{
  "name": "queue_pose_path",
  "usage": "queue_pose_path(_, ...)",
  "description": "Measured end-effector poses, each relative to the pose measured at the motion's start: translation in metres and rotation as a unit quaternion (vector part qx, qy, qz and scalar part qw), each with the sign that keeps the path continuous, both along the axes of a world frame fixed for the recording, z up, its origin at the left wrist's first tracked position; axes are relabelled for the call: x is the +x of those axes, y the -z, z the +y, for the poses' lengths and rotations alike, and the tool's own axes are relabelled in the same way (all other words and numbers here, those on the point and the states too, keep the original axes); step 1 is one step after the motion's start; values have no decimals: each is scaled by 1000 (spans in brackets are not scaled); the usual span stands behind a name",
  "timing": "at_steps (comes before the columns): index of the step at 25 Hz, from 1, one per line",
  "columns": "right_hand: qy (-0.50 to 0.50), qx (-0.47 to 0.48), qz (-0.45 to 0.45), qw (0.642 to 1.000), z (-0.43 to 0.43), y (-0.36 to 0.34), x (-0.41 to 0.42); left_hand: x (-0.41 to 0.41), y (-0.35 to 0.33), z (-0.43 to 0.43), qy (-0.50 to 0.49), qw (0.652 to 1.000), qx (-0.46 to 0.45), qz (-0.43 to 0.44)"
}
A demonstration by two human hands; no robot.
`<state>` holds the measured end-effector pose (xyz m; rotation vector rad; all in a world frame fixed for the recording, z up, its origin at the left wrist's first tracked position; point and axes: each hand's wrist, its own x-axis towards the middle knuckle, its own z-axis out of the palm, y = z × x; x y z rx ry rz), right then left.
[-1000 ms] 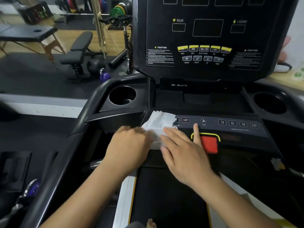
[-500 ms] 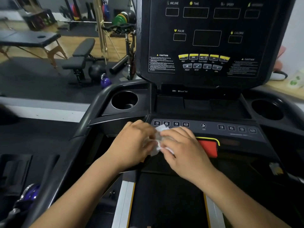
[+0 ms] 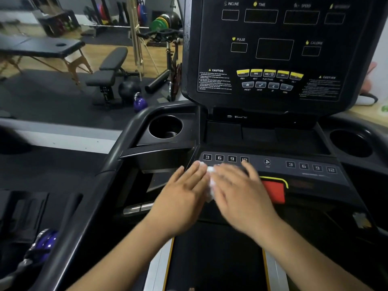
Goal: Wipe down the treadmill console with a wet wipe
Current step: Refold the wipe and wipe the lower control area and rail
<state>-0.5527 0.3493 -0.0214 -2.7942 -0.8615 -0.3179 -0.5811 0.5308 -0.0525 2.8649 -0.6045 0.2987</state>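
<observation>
Both hands lie flat with loose fingers, the left hand [image 3: 184, 193] and right hand [image 3: 239, 191] pressing a bunched wet wipe [image 3: 210, 185] between them at the lower button strip [image 3: 273, 164]. I judge the wiping is only beginning; the upper display panel [image 3: 275, 49] in the frame's top right looks untouched.

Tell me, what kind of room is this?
Most likely a gym. A treadmill console fills the front, and behind it stand a padded weight bench, coloured weight plates and a purple kettlebell on a dark mat.
</observation>
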Motion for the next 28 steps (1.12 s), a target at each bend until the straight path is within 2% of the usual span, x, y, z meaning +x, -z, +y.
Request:
queue_pose_path(3,-10,-83,33,996,-2,27,-32,-23,11,0,-27,999,11,14)
queue_pose_path(6,15,-120,65,991,9,14,-4,8,-6,-1,-51,998,0,47)
queue_pose_path(9,19,-119,58,991,22,4,24,35,-11,-2,-78,981,-138,110)
queue_pose_path(11,-13,-97,62,993,23,9,6,11,-8,2,-96,961,-233,109)
queue_pose_path(14,-62,-81,70,992,18,22,-18,-20,1,13,-93,947,-276,135)
queue_pose_path(16,-40,-107,57,992,18,17,3,6,-5,9,-98,950,-267,131)
queue_pose_path(19,9,-103,50,993,16,4,31,36,-14,-10,-113,967,-184,132)
queue_pose_path(23,-22,-80,61,995,-4,19,-20,-16,1,-3,-116,985,-86,97)
queue_pose_path(25,-16,-91,48,995,-15,23,-15,-7,3,-6,-107,991,-42,72)
queue_pose_path(28,65,-105,29,992,-20,9,29,40,-11,-36,-95,994,-13,58)
